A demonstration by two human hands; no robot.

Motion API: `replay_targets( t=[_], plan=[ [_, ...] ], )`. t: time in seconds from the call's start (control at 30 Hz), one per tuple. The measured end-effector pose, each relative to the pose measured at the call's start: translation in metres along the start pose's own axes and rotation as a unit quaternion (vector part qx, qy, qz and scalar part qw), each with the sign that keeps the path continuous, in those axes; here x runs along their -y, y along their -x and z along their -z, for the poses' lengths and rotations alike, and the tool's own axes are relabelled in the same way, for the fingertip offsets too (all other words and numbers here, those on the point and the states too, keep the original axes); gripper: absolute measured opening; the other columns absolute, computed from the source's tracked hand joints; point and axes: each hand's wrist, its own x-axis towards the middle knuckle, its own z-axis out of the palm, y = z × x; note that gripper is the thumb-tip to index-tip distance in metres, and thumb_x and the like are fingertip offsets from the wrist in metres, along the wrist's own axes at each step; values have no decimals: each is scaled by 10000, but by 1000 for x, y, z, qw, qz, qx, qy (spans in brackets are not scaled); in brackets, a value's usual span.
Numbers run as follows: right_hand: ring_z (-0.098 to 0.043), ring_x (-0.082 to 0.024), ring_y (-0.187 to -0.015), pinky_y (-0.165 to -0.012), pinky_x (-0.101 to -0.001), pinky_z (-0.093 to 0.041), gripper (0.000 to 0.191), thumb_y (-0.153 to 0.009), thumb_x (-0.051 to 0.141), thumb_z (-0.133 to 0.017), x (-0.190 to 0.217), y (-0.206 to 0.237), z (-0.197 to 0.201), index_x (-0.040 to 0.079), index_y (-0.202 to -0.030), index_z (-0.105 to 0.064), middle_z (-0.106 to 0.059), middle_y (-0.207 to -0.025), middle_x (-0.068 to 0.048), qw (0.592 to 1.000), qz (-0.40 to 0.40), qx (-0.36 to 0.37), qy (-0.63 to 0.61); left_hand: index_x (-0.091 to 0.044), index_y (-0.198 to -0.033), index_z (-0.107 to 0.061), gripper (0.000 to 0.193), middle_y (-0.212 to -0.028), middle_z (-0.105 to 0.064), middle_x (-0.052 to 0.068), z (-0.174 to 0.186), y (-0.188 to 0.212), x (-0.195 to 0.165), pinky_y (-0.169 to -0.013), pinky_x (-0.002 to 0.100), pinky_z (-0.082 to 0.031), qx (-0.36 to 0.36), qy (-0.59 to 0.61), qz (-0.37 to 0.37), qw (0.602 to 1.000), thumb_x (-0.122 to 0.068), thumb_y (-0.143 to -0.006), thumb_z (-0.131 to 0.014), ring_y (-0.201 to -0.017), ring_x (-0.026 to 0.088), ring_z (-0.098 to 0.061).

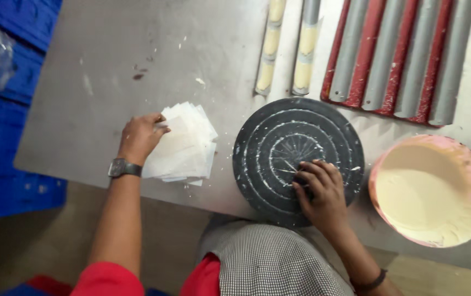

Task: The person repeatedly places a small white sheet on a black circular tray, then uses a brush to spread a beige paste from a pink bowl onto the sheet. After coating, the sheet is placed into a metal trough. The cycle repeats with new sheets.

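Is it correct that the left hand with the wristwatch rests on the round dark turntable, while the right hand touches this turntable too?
Not quite. In the head view, the left hand rests on the stack of white paper squares, not the round dark turntable. The right hand does touch the turntable.

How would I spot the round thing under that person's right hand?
On the grey metal table, look between the stack of white paper squares and the pink bowl of cream. The dark turntable lies flat there under the right hand, marked by pale concentric rings.
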Motion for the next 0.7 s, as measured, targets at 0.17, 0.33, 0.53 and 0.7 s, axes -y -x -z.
replay_targets(
  t=[0.17,0.33,0.53,0.7],
  plan=[
    [-560,-314,-1283,-1134,-507,-385,225,-838,187,-759,-8,7,0,97,-1040,-716,-690,-1251,-77,999,23,-11,-29,-70,-1169,-730,332,-1063,-765,131,45,-12,-38,-815,405,-589,-55,116,-6,992,-246,-912,-847,-949,275,-727],
    [-683,-255,-1141,-985,-363,-517,279,-963,183,-637,-1,-10,21,82,-1223,-640,-751,-1166,-87,956,-105,0,-274,-15,-1259,-604,457,-749,-523,-29,30,-2,-148,-589,284,-518,-9,357,30,934,-169,-887,-820,-699,113,-571],
    [-701,-320,-738,-678,-419,-551,571,-924,227,-719,-5,-9,19,66,-1418,-482,-720,-908,-158,920,-313,50,-231,-55,-1436,-415,736,-1165,-674,60,-44,43,-259,-718,247,-626,136,556,7,820,-136,-802,-781,-933,134,-742],
    [-741,-333,-721,-654,-478,-562,622,-851,341,-757,1,-16,14,114,-1367,-493,-755,-787,-114,954,-292,63,-25,-22,-1427,-487,721,-1380,-595,185,-48,59,-243,-1031,435,-507,-24,306,-187,933,-176,-816,-837,-1270,339,-589]
  ],
)
